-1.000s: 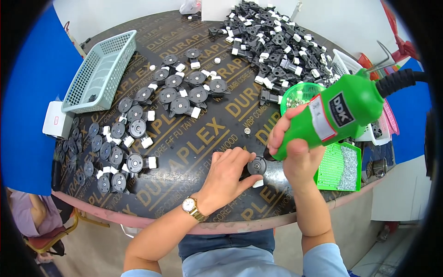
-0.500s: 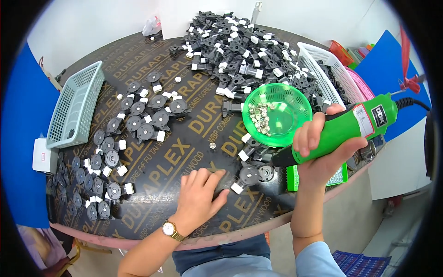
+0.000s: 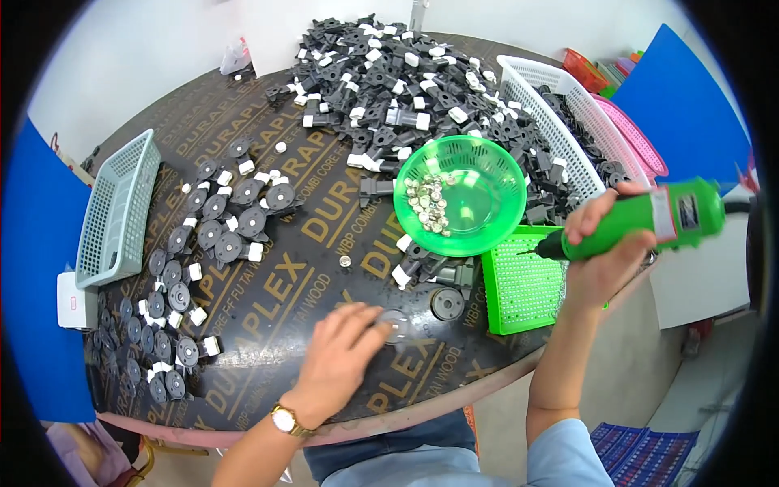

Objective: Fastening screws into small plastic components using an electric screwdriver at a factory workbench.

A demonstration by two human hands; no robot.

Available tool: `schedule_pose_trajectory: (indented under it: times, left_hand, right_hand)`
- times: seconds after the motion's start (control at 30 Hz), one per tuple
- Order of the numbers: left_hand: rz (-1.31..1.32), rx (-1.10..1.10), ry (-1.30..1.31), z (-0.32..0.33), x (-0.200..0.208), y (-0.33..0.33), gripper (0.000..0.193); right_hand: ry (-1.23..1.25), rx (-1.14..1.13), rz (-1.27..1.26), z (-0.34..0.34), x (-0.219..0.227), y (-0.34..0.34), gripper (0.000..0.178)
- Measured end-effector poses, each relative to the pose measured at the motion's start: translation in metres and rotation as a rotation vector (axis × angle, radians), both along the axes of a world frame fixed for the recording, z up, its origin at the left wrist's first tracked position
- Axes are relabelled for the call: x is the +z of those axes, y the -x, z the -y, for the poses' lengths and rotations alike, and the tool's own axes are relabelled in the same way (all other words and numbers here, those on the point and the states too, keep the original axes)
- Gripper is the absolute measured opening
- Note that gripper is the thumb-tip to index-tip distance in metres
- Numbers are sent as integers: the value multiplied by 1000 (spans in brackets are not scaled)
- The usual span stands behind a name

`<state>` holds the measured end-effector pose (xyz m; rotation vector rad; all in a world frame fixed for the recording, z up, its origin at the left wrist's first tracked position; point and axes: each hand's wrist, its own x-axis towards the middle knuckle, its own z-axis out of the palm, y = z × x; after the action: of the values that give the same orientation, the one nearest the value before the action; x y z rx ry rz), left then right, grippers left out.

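My left hand [image 3: 345,345] has its thumb and fingers closed at the edge of a black round-disc part [image 3: 394,326], which is blurred. The palm hides its white end. In my right hand [image 3: 602,261] is a green electric screwdriver [image 3: 677,217], its dark nose and thin bit pointing left over a green perforated tray [image 3: 519,312]. Between the hands lies a grey metal-looking ring-shaped disc [image 3: 448,303] on the table. Just beyond it are black parts with white ends [image 3: 418,264]. A green basket [image 3: 503,231] behind them holds small shiny metal pieces [image 3: 430,199].
Black-and-white parts form a big heap [image 3: 406,89] at the back. Several disc parts [image 3: 229,246] cover the left side, near a pale green basket [image 3: 114,252] and a white box [image 3: 75,300]. A white basket [image 3: 519,89] stands back right. One loose piece [image 3: 345,261] lies mid-table.
My right hand has lifted the screwdriver off the parts and moved it right, over the green tray. My left hand has reached the disc part, which has shifted slightly left. The view has shifted.
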<state>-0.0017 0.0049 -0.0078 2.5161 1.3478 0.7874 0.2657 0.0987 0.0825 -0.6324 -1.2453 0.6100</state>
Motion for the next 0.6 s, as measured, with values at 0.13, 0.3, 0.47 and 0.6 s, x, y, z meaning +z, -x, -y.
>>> schedule_pose_trajectory:
  times: [0.13, 0.3, 0.47, 0.6]
  left_hand:
    - [253, 105, 114, -2, 4, 5, 23]
    - [260, 100, 120, 6, 11, -9, 21]
    - [249, -4, 151, 1, 6, -8, 32]
    - [251, -65, 223, -2, 13, -2, 40]
  right_hand:
    - [71, -78, 99, -16, -17, -4, 68]
    - [64, -27, 144, -19, -27, -3, 70]
    - [67, -19, 199, -23, -32, -3, 70]
    - [80, -27, 179, -24, -31, -2, 71]
